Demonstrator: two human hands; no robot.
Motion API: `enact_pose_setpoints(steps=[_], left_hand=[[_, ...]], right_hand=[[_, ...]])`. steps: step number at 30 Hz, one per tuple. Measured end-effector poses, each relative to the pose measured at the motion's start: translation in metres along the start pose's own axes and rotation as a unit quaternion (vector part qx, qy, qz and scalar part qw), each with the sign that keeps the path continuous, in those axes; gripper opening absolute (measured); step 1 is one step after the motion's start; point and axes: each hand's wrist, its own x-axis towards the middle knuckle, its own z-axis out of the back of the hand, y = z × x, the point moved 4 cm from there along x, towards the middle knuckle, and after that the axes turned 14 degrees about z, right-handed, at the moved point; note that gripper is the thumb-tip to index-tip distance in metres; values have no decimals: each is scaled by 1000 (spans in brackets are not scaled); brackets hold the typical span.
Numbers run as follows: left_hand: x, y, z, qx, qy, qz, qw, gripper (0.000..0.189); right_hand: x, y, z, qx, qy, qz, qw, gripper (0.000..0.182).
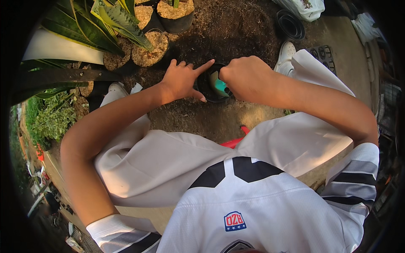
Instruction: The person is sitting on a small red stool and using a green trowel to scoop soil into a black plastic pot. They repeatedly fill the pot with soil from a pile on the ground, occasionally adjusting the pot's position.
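Observation:
My left hand (180,79) is at the near-left side of a round black plastic pot (204,90). Its thumb and index finger are spread along the rim, appearing to touch it, and the other fingers are partly curled. Over the pot's right side, my right hand (248,79) is closed in a fist. Below that fist, inside the pot, shows a turquoise tool (220,87), partly sunlit to a pale cream. It looks like a scoop or trowel blade, and its handle is hidden by the hand. The pot's contents are dark and hard to make out.
Snake plants (121,23) rise at upper left beside black grow bags (150,49) with a light brown fill. Dark loose soil (234,28) covers the ground beyond. Nested black pots (290,24) and a white sack (303,8) lie upper right. A red object (232,143) shows between my legs.

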Motion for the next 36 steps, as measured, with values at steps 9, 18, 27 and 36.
enact_pose_setpoints(steps=[9, 18, 27, 36], left_hand=[[-14, 16, 26, 146, 46, 78, 985, 82], [-187, -143, 110, 129, -6, 28, 991, 22], [-263, -250, -68, -182, 27, 244, 952, 67], [-228, -261, -86, -261, -209, 292, 896, 72]], right_hand=[[15, -5, 8, 6, -33, 6, 999, 15], [40, -29, 1, 20, 91, -21, 995, 36], [28, -2, 3, -39, 45, 25, 998, 37], [18, 13, 2, -65, 64, 40, 995, 37]])
